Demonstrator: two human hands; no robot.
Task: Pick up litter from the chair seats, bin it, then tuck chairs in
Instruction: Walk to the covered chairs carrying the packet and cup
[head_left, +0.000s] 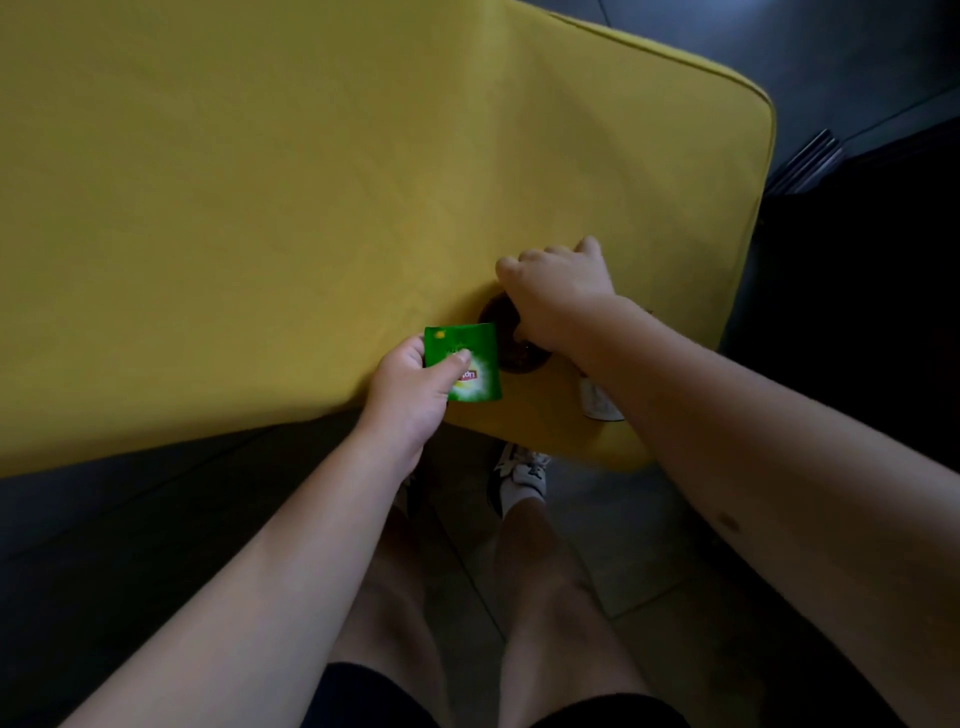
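A wide yellow seat cushion (311, 197) fills the upper view. My left hand (410, 395) pinches a green tea sachet (470, 358) between thumb and fingers, just above the cushion's near edge. Right of the sachet a dark round object (511, 345), maybe a cup mouth or lid, lies on the cushion. My right hand (558, 296) is over its far side, knuckles up and fingers curled down; the grip itself is hidden. A white piece (597, 402), partly hidden under my right forearm, lies near the cushion's front edge.
My legs and a white-and-black shoe (522, 473) stand on the dark tiled floor (649, 571) just before the cushion. Metal chair legs (808, 161) show past the cushion's right side, next to a dark shape at the far right.
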